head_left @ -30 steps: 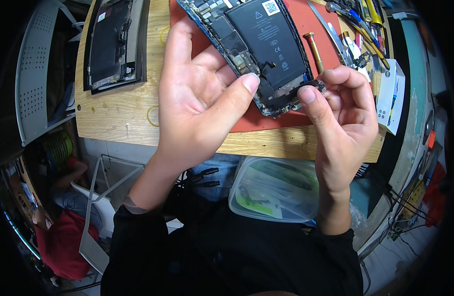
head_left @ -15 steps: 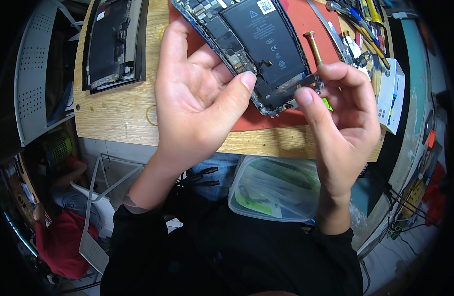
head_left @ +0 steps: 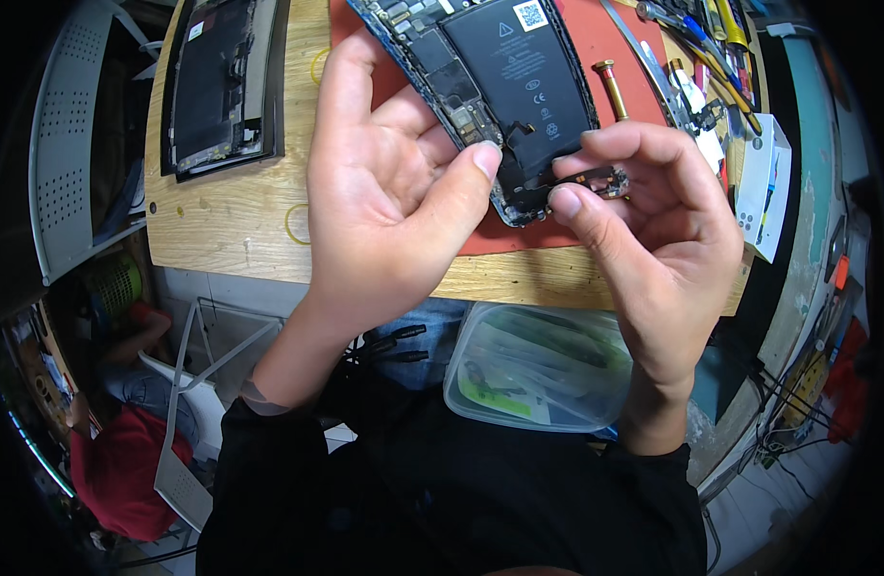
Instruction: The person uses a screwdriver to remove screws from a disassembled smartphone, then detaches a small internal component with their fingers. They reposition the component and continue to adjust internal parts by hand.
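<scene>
An opened smartphone (head_left: pixel 519 86) with its battery and circuit board exposed lies tilted across my left hand (head_left: pixel 389 197). The thumb presses on its lower left edge, and the fingers support it from behind. At the phone's lower right corner, my right hand (head_left: pixel 658 226) pinches a small dark flex-cable part (head_left: pixel 600 180) between thumb and forefinger. One end of this part overlaps the phone's bottom edge; whether it is attached there I cannot tell. A brass-coloured screwdriver or bolt-like rod (head_left: pixel 611 88) lies just beyond the right fingertips on the red mat (head_left: pixel 624 38).
A second opened phone (head_left: pixel 221 91) rests on the wooden table (head_left: pixel 236 226) at the left. Pens, tweezers and tools (head_left: pixel 711 53) crowd the far right, near a white box (head_left: pixel 764 187). Below the table edge sits a clear plastic tub (head_left: pixel 543 370). A person in red (head_left: pixel 130 470) is at the lower left.
My right hand has shifted slightly left, turning the flex-cable part so it reaches over the phone's bottom corner. The phone and my left hand have moved only a little to the right.
</scene>
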`<action>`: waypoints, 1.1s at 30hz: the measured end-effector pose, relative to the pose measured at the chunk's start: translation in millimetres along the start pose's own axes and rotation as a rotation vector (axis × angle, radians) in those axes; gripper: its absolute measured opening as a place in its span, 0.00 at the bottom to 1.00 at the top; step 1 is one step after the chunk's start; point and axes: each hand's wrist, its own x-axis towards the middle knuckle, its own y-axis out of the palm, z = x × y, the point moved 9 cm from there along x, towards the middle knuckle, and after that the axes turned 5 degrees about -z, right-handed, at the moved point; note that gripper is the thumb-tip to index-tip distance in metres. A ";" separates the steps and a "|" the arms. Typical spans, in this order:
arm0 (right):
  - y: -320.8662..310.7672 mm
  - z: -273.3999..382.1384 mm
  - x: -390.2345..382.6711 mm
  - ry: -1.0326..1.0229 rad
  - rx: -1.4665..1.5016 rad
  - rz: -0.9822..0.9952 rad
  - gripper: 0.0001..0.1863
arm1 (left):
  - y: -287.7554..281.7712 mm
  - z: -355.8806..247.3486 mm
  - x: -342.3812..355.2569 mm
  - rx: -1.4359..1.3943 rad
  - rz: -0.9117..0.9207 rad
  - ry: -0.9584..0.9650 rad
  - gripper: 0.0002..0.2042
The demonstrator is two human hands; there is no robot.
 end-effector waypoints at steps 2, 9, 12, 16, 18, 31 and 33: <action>-2.9 -2.7 0.7 0.039 0.056 -0.010 0.21 | 0.3 0.7 -0.5 -0.003 0.001 0.001 0.36; -1.8 -12.3 -1.4 0.128 0.162 -0.035 0.20 | 3.8 -1.9 3.8 -0.124 0.116 0.068 0.38; -3.2 -17.9 0.5 0.216 0.263 -0.011 0.20 | 0.5 0.2 0.3 -0.010 0.073 0.027 0.39; -3.0 -18.2 2.6 0.219 0.253 0.012 0.20 | 1.6 0.1 -2.2 -0.015 0.064 0.008 0.41; -1.1 -19.3 0.8 0.242 0.281 -0.002 0.20 | 1.1 -0.2 -1.8 -0.045 0.053 0.006 0.41; 10.9 -11.8 0.9 0.174 0.248 -0.011 0.26 | 2.6 -1.9 -3.5 -0.043 0.023 0.016 0.42; 9.9 -17.9 2.4 0.246 0.290 0.011 0.25 | -0.6 -2.1 -2.4 -0.076 0.025 0.014 0.42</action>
